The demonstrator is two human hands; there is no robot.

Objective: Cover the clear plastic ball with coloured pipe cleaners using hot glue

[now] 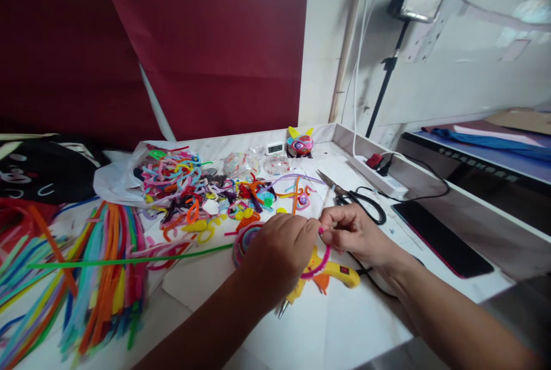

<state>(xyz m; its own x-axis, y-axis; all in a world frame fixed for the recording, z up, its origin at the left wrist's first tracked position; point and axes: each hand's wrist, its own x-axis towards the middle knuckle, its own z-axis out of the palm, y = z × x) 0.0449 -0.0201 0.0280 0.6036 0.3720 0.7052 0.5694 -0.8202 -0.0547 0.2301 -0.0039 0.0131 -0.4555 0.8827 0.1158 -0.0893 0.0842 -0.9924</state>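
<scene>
My left hand (278,252) is closed, its fingers curled over a coiled disc of coloured pipe cleaner (243,239) on the white table. My right hand (350,231) pinches the end of a pink pipe cleaner (317,265) that curves down between both hands. Under the hands lies a yellow glue gun (333,272) with a red switch, its nozzle pointing toward me.
Black-handled scissors (357,198) lie just beyond my right hand. A heap of cut pipe-cleaner pieces (193,192) fills the table's middle, long ones (86,278) fan out at left. A small clock (274,148), a colourful figure (300,143), a power strip (379,175) and a dark phone (443,239) sit around.
</scene>
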